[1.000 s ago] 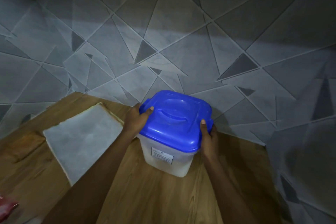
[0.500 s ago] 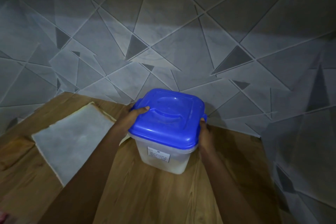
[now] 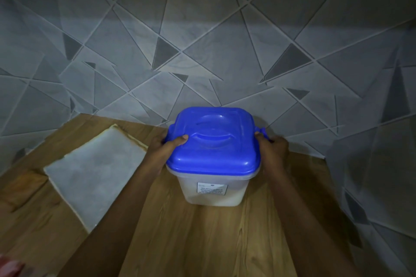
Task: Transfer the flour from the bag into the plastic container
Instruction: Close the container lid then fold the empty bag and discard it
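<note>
Right hand (image 3: 271, 149) shifted from lid's near edge to side latch (image 3: 262, 131)

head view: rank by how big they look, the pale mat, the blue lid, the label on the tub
1. Pale mat, largest, though it lies nearer the camera's edge.
2. Blue lid.
3. Label, clearly smallest.

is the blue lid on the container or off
On. The blue lid covers the plastic container, both hands gripping its sides. Whether it is latched, cannot tell.
</note>
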